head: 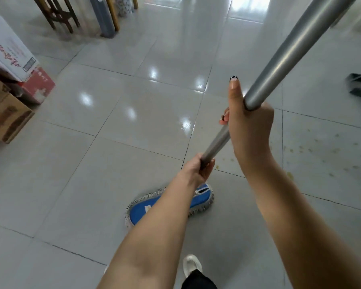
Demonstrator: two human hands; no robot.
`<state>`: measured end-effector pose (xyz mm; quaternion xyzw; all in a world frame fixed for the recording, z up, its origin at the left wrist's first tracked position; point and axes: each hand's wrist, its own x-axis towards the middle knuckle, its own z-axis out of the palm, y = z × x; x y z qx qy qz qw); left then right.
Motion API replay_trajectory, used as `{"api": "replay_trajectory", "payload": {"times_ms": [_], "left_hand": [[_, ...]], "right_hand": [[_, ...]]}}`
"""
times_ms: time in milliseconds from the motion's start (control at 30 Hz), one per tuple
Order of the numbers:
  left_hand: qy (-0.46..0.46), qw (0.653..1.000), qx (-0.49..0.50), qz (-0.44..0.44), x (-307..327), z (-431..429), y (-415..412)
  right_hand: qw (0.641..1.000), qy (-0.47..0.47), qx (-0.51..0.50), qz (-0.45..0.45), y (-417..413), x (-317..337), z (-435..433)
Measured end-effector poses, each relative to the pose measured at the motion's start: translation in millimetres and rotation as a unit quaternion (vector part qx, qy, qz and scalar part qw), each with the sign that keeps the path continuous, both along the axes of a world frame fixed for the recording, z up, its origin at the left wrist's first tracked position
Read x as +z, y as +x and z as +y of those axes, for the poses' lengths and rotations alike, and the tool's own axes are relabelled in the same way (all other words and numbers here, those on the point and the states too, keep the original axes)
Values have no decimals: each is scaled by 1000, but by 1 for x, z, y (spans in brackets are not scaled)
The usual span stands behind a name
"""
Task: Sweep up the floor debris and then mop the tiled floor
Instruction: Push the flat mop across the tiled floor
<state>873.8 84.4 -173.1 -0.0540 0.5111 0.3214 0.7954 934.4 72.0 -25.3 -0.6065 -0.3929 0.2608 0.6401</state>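
Observation:
I hold a mop with a long grey metal handle (296, 49) in both hands. My left hand (198, 170) grips the handle low down, close to the head. My right hand (248, 122) grips it higher up, thumb stretched along the shaft. The flat blue mop head (142, 210) with a grey fringe lies on the pale tiled floor (113, 122), partly hidden behind my left forearm. Small yellowish specks of debris (313, 151) dot the tiles to the right of the mop.
Stacked cardboard boxes (6, 113) stand at the left edge, with a red box (39, 85) beside them. Wooden furniture legs (56, 13) and rolled material (102, 15) stand at the far left. A dark object (360, 85) lies at the right edge. My white shoe (191, 264) is below.

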Motion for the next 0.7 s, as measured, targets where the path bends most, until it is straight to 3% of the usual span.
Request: {"api": "replay_trajectory", "payload": {"times_ms": [267, 433, 600, 700], "left_hand": [[51, 975, -218, 13, 3, 53, -71], [85, 968, -233, -43, 0, 71, -142], [93, 953, -263, -117, 6, 87, -202], [103, 941, -298, -120, 14, 99, -213]], "right_hand": [[992, -25, -104, -66, -71, 9, 0], [982, -93, -153, -69, -148, -15, -1], [966, -149, -209, 10, -180, -29, 17], [969, -178, -169, -15, -182, -27, 29]]}}
